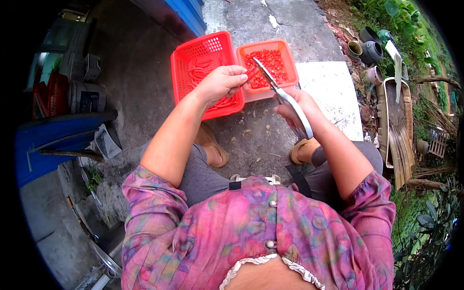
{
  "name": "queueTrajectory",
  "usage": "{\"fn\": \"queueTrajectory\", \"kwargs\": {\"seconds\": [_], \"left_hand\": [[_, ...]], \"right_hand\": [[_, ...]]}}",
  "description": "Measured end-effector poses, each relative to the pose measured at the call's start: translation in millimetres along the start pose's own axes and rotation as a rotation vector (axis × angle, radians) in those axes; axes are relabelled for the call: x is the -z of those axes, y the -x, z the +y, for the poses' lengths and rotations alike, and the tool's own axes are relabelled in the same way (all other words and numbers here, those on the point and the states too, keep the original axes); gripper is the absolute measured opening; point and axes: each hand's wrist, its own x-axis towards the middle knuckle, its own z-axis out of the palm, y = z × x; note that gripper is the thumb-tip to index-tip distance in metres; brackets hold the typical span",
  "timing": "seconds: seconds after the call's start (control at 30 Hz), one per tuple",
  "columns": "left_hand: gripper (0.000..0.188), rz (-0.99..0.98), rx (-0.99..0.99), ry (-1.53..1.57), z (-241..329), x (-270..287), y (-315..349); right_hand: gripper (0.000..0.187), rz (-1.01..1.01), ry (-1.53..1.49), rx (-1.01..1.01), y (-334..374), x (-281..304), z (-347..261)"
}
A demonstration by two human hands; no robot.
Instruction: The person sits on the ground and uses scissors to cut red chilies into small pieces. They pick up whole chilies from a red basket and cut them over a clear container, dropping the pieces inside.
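Observation:
My left hand [223,83] pinches a red chili pepper [252,72] at the near left edge of the smaller basket. In my right hand [300,107] is a pair of scissors [293,104] with pale handles, its blades pointing up and left over that basket, close to the pepper. The smaller orange-red basket [292,57] holds many cut pieces of red chili [276,61]. To its left stands a larger red basket [181,60], tilted, with whole long red chilies [199,72] inside. My left forearm hides part of the larger basket.
A white board [333,87] lies right of the baskets on the concrete ground [290,19]. Pots [371,50] and a long trough [386,116] line the planted edge at right. A white bucket [88,96] and a dustpan [107,141] stand at left.

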Motion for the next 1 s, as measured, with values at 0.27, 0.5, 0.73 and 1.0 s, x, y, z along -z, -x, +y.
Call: {"fn": "queueTrajectory", "kwargs": {"seconds": [0.27, 0.5, 0.73, 1.0], "left_hand": [[0.012, -0.054, -0.039, -0.037, 2.4, -11.5, -2.0], [0.013, -0.052, -0.03, 0.02, -4.7, -6.5, -4.8], [0.014, 0.018, 0.022, 0.053, -0.8, -6.8, -2.5], [0.016, -0.015, 0.019, 0.029, -0.4, -15.2, -4.2]], "right_hand": [[0.047, -0.023, 0.089, 0.236, -6.7, 2.4, 15.0], [0.036, -0.031, 0.119, 0.025, 4.4, 0.6, -7.6], [0.029, 0.056, 0.048, 0.08, -3.8, 1.8, 6.2], [0.031, 0.016, 0.158, 0.204, -3.2, -0.6, 7.6]]}}
